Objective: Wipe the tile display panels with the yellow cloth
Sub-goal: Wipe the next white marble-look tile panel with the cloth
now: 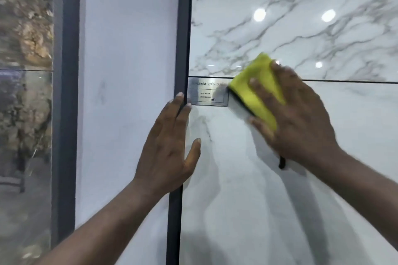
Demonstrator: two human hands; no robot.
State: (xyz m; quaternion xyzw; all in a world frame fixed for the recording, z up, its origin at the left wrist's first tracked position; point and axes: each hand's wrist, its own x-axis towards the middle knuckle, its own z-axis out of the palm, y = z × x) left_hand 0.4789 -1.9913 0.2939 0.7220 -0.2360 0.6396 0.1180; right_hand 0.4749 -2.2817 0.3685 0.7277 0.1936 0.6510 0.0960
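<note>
A glossy white marble tile panel (280,200) with grey veins fills the right of the view, split by a thin dark seam. My right hand (297,118) presses the folded yellow cloth (256,84) flat against this panel, just right of a small metal label plate (207,94). The fingers lie spread over the cloth, and a dark edge of it shows below the palm. My left hand (170,146) rests flat on the dark frame strip (183,28) at the panel's left edge, fingers straight, thumb on the marble.
Left of the dark frame stands a plain white panel (127,92). Beyond another dark upright (64,114) at the far left is a brown, stone-patterned panel (25,49). Ceiling lights reflect in the upper marble tile.
</note>
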